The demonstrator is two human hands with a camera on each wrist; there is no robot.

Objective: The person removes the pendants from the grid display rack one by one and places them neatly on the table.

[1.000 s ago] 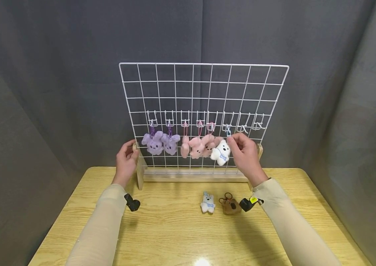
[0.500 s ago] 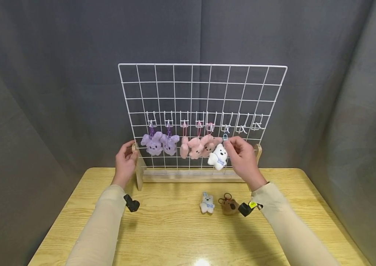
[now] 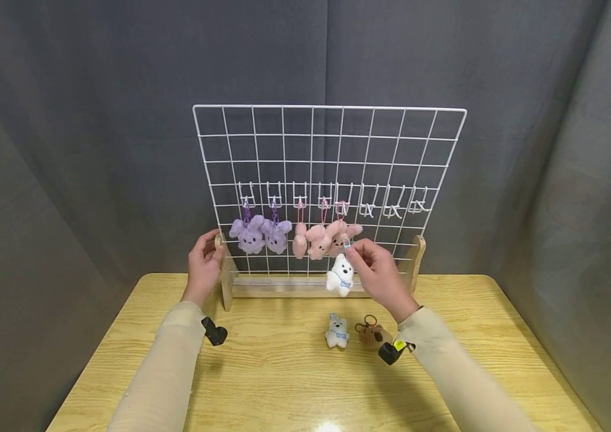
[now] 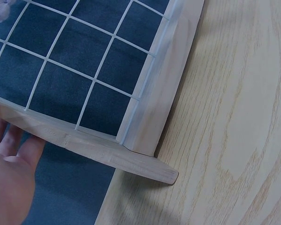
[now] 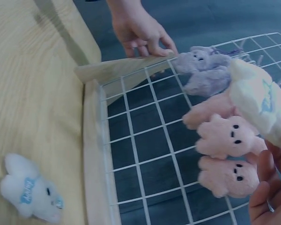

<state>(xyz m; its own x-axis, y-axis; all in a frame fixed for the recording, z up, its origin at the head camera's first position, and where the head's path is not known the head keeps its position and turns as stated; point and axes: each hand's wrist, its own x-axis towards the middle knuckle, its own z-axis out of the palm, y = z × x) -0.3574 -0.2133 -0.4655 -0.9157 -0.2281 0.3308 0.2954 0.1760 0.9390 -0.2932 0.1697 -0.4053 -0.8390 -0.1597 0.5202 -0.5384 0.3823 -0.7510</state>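
My right hand (image 3: 383, 276) pinches the light-blue clasp of a white bear plush keychain (image 3: 340, 276). The bear dangles in front of the lower grid, just below the pink plush keychains (image 3: 318, 241); in the right wrist view this bear (image 5: 260, 101) is large and close. At the rack's left end, my left hand (image 3: 204, 267) grips the wooden side post (image 3: 226, 279). Its fingers reach behind that post in the left wrist view. A second white bear keychain (image 3: 337, 332) lies on the table beside a brown plush keychain (image 3: 374, 336), which the wrist camera partly covers.
A white wire grid rack (image 3: 329, 150) stands on a wooden base (image 3: 294, 288) at the table's back. Purple plush keychains (image 3: 251, 234) hang on its left hooks. Bare hooks (image 3: 393, 207) are at the right. Grey curtains (image 3: 122, 150) surround the wooden table (image 3: 262, 372).
My right hand has brought the white bear keychain down and to the left, away from the hook right of the pink plushes. My left hand stays on the post.
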